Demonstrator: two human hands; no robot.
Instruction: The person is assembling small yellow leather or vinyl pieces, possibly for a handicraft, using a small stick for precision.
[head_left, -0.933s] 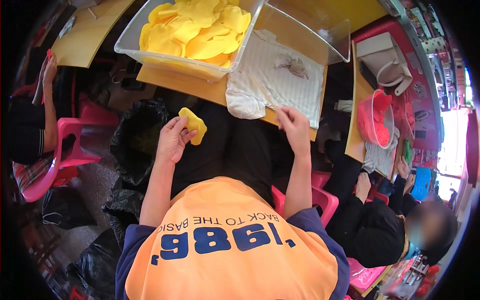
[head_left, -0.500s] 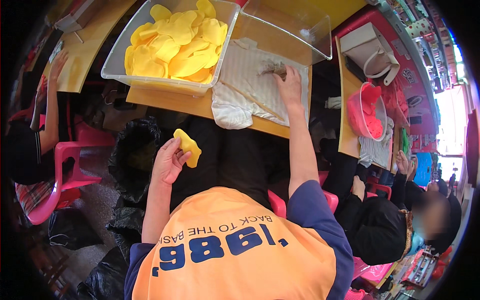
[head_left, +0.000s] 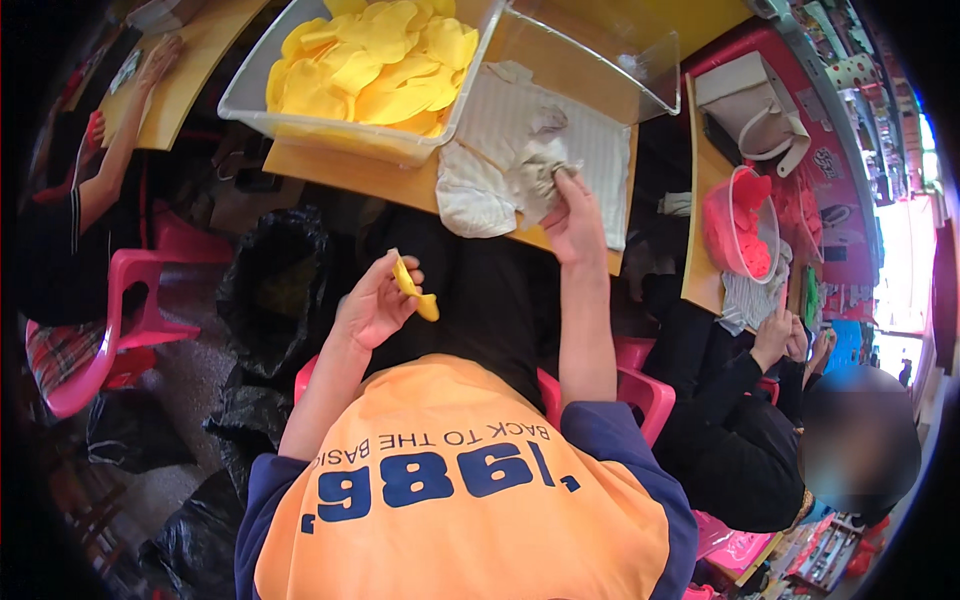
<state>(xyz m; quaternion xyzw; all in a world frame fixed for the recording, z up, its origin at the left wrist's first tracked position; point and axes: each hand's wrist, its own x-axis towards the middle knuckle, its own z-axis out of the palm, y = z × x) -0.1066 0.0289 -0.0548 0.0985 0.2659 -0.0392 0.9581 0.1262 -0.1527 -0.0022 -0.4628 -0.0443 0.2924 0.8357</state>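
Note:
My left hand (head_left: 370,308) pinches a thin, yellow, rounded piece (head_left: 424,302) above my lap, turned so that its narrow side shows. The piece's exact kind is unclear. My right hand (head_left: 578,225) grips a crumpled, stained grey-white rag (head_left: 543,178) by one end, over the near part of the table (head_left: 345,178). Beneath the rag lies a striped white cloth (head_left: 598,160), with a bunched white cloth (head_left: 470,195) to its left. A clear plastic bin (head_left: 245,112) heaped with similar yellow pieces (head_left: 380,62) stands beyond my left hand.
A second clear bin (head_left: 640,95) sits at the table's far right. On a neighbouring table are a pink tub (head_left: 716,222) of red pieces and a white handbag (head_left: 750,100). A black bag (head_left: 275,290) stands open at my left, near a pink chair (head_left: 130,290). People sit on both sides.
My right hand has drawn the rag off the striped cloth toward me. My left hand has shifted right and tipped the yellow piece from its broad face to its edge.

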